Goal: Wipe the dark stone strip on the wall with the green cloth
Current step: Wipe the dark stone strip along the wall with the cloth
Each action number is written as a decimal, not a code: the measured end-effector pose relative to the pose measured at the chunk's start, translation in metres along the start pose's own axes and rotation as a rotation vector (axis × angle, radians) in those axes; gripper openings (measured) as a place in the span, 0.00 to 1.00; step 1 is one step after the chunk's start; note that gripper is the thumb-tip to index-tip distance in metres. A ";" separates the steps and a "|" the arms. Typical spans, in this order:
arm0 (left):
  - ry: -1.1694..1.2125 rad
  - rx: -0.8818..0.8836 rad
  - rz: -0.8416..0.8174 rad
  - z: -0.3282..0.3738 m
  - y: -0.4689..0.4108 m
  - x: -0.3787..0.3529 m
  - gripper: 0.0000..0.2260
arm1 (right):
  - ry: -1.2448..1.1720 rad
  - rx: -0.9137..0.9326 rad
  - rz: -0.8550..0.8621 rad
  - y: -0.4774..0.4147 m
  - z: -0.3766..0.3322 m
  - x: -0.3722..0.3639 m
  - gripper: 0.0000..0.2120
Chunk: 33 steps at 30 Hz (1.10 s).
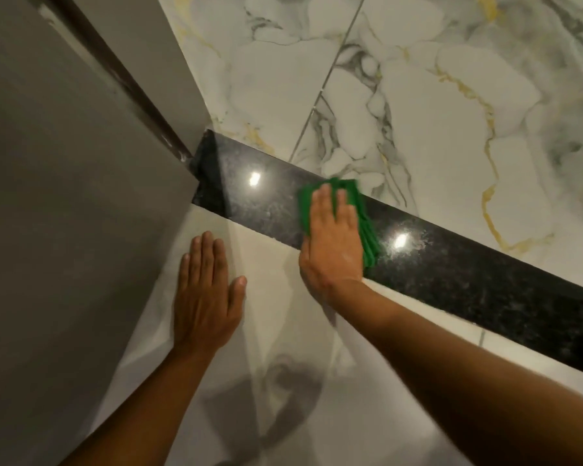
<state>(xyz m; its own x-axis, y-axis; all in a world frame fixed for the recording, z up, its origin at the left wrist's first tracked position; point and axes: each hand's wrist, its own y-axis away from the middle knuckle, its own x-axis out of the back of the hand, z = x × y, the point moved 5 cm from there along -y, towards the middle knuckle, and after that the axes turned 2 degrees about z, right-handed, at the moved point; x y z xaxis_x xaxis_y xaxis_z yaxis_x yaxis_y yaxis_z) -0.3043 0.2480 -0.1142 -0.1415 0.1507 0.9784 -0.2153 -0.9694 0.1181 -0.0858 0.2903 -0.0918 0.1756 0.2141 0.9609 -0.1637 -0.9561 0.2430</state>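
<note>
While pressing flat on the pale tile, left hand (205,294) empty, fingers together and fully extended, just below the dark stone strip (451,274) and not touching it; bracing only, by the look of it; beside it on the far left, a plain grey panel (64,196) meeting the strip's left end at the corner.

Further right, right hand (332,240) laid palm-down on the green cloth (367,233), fingers (322,200) stretched out flat rather than curled, pinning the folded cloth against the strip without gripping it; cloth showing along the fingertips' upper edge, at the hand's left side and in stacked folds at its right; mostly hidden beneath the palm otherwise.

Strip running diagonally from the corner down to the right edge, between veined marble tiles (451,95) above and plain tile below; two light glares on its polish, one left of the cloth, one just right of it.

For a good wipe, probably: even pressure through the whole palm; long overlapping strokes along the strip's length; folds kept tucked under the hand; corner end likely needing fingertip pressure; cloudy patch near the right glare possibly residue, hard to tell.
</note>
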 end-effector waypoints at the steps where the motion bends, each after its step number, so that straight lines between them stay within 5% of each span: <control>1: 0.003 -0.005 0.002 -0.004 0.000 0.001 0.32 | 0.058 0.261 -0.042 0.010 0.002 -0.003 0.35; 3: 0.020 0.014 0.008 -0.014 0.000 0.005 0.32 | 0.116 0.556 -0.128 0.031 0.031 0.001 0.34; 4: 0.031 0.033 0.010 -0.018 0.002 0.007 0.32 | 0.131 0.522 -0.138 0.030 0.047 0.000 0.33; 7: 0.039 0.070 0.014 -0.027 0.005 0.007 0.32 | 0.018 -0.072 0.016 -0.014 0.037 0.009 0.32; 9: 0.049 0.067 0.022 -0.029 0.005 0.005 0.32 | -0.010 -0.189 0.051 -0.028 -0.019 0.007 0.33; 13: 0.046 0.085 0.023 -0.028 0.005 0.006 0.32 | 0.087 0.589 -0.070 -0.007 -0.047 -0.009 0.34; 15: 0.071 0.079 0.017 -0.028 0.005 0.008 0.32 | 0.103 0.720 -0.113 -0.018 -0.027 -0.002 0.33; 20: 0.059 0.083 0.016 -0.031 0.006 0.008 0.32 | -0.046 0.052 0.054 -0.091 -0.099 0.013 0.33; 23: 0.044 0.079 0.037 -0.026 0.002 0.008 0.31 | -0.017 0.433 -0.016 -0.070 -0.130 0.003 0.34; 26: 0.073 0.088 0.046 -0.023 0.002 0.012 0.31 | 0.113 0.810 -0.108 -0.043 -0.080 0.006 0.32; 28: 0.064 0.086 0.043 -0.024 0.002 0.011 0.32 | 0.122 0.688 -0.086 -0.063 -0.061 0.007 0.32; 31: 0.043 0.092 0.042 -0.030 0.003 0.010 0.32 | -0.017 0.210 0.011 -0.103 -0.107 0.017 0.33; 33: 0.030 0.080 0.026 -0.031 0.004 0.008 0.32 | -0.077 0.194 0.013 -0.098 -0.141 0.016 0.35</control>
<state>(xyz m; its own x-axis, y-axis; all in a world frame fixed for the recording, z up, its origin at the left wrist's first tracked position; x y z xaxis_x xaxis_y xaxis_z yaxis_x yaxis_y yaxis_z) -0.3359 0.2510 -0.1108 -0.1755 0.1298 0.9759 -0.1337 -0.9852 0.1070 -0.2041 0.4159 -0.0819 0.2500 0.1926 0.9489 0.0220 -0.9809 0.1933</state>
